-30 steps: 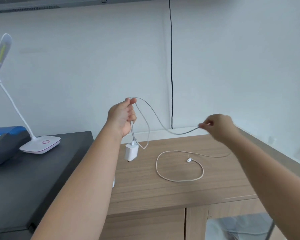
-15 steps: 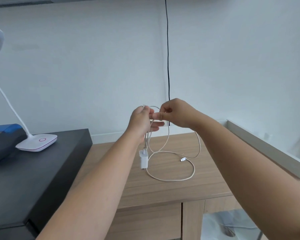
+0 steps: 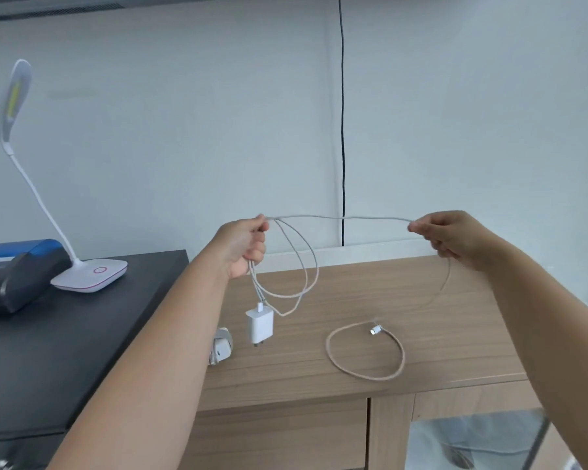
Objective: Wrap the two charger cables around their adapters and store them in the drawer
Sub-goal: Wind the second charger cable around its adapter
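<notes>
Hands now apart, frame centre: left hand [image 3: 243, 245] grips 2 loops of thin white charger cable [image 3: 340, 218]; right hand [image 3: 455, 237] pinches it taut.

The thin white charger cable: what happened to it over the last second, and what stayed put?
Half a second ago both hands met; now the right hand has pulled out rightward, drawing the thin white charger cable taut from the left hand, which holds gathered loops. The white square adapter still hangs below it. The cable's last coil stays on the wooden cabinet top.
</notes>
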